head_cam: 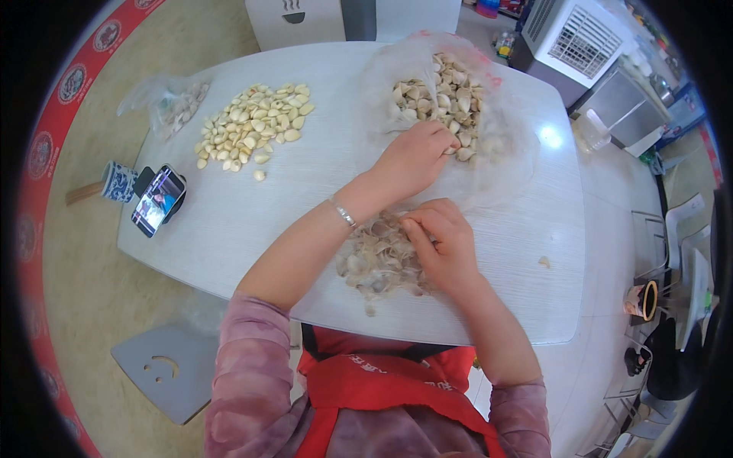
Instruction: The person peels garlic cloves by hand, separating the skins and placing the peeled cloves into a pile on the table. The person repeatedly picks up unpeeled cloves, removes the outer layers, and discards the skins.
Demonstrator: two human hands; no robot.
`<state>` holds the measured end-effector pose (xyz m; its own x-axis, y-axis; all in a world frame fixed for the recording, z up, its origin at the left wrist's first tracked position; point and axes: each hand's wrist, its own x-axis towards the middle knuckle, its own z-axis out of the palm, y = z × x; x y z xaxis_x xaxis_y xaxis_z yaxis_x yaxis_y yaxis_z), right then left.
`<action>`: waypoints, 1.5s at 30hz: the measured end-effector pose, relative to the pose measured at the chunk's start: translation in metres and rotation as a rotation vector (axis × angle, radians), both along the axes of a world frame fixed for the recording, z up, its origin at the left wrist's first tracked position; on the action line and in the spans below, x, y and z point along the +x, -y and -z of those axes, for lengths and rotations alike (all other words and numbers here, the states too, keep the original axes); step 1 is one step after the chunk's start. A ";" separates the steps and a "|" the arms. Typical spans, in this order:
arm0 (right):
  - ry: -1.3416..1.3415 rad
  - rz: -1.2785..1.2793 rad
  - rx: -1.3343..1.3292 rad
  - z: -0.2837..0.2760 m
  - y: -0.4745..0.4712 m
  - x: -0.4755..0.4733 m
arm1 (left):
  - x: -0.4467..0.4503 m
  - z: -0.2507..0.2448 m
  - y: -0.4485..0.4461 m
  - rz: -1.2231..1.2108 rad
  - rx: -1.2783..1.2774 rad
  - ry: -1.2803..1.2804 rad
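My left hand (415, 154) reaches across to unpeeled garlic cloves (464, 97) lying in an open clear plastic bag (381, 74). Its fingertips are bent down among the nearest cloves, and whether they grip one is hidden. Close to my body, my right hand (444, 243) hangs over a heap of papery garlic skins (381, 263). Thumb and forefinger come together at the heap's edge; I cannot make out whether a skin is between them. Peeled garlic cloves (252, 123) form a loose pile at the table's left, with one clove (259, 175) lying slightly apart.
A knotted plastic bag (172, 106) of cloves lies at the left edge of the white table (240, 229). Below it are a phone (159, 200) on a stand and a blue-and-white cup (119, 181) with chopsticks. A skin scrap (544, 262) lies at right. Chairs stand around.
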<state>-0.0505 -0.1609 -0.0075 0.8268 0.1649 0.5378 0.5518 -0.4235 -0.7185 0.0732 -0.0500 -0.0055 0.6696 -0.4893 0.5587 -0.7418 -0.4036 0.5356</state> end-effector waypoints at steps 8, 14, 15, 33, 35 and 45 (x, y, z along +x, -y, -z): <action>-0.022 0.062 0.034 -0.002 0.005 0.000 | 0.014 0.008 0.002 -0.130 0.024 -0.229; 0.000 0.241 0.209 -0.018 0.004 0.002 | -0.046 -0.030 -0.029 -0.005 -0.250 -0.793; -0.004 0.222 0.184 -0.016 0.006 0.003 | -0.056 -0.030 -0.032 0.012 -0.299 -0.833; -0.221 0.102 0.241 -0.006 0.007 0.004 | -0.083 -0.026 -0.054 -0.035 -0.570 -1.000; -0.143 0.120 0.133 -0.005 0.008 0.004 | -0.084 -0.027 -0.055 -0.048 -0.549 -1.013; 0.088 0.150 -0.094 -0.003 0.008 0.003 | -0.090 -0.026 -0.048 -0.132 -0.465 -0.919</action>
<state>-0.0471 -0.1685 -0.0042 0.7964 0.0960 0.5971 0.5361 -0.5690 -0.6236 -0.0164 -0.0023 0.0209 0.9655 -0.2478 -0.0794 0.0663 -0.0609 0.9959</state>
